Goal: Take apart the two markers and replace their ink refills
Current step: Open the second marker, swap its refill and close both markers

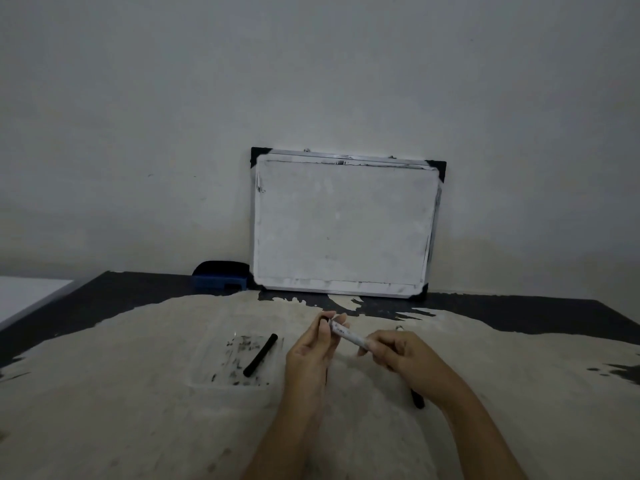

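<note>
A white marker barrel [348, 335] is held slanted above the table between both hands. My right hand [398, 355] grips its lower end. My left hand [313, 348] pinches its upper end, where a small black part shows between the fingertips. A black ink refill stick [260, 355] lies diagonally in a clear ink-stained plastic tray [214, 367] to the left. Another black marker piece [417, 400] lies on the table, partly hidden under my right wrist.
A small whiteboard [344, 223] leans on the wall at the back of the worn table [104, 393]. A blue eraser [220, 277] sits left of the whiteboard. A small metal object [399, 328] lies just beyond my right hand.
</note>
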The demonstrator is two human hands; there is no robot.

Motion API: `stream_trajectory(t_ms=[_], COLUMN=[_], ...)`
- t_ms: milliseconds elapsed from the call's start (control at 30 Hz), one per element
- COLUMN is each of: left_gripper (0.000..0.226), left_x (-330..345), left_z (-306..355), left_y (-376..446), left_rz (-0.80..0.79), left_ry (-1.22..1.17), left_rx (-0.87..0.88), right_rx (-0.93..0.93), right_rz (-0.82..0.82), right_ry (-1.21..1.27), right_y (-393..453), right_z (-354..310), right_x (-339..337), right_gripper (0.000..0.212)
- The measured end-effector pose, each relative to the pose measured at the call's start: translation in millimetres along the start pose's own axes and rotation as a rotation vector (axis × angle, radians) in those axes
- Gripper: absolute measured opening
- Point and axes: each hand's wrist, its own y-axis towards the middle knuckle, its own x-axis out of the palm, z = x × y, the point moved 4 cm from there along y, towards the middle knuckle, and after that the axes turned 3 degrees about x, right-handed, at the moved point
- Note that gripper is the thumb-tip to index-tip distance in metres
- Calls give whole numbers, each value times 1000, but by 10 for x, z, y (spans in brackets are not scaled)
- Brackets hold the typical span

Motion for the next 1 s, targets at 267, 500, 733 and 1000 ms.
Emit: stream_trajectory(t_ms=[267,500,733,1000], left_gripper=[29,8,13,16], left_x=[66,45,269,216], left_z=[-50,58,-125,-273], left_y=[-80,-89,-166,-167], left_rz=[126,301,-178,-362], left_ry=[46,169,806,1191], left_rx=[-37,25,98,150], right_rx=[-116,-200,-92,-59], right_rz=[372,700,766,733], right_ry=[-26,-103,0,-34], right_y=[7,-92,-161,-95], right_z=[-7,77,216,307], right_x=[-151,-335,-426,-375], right_gripper=[19,24,28,27])
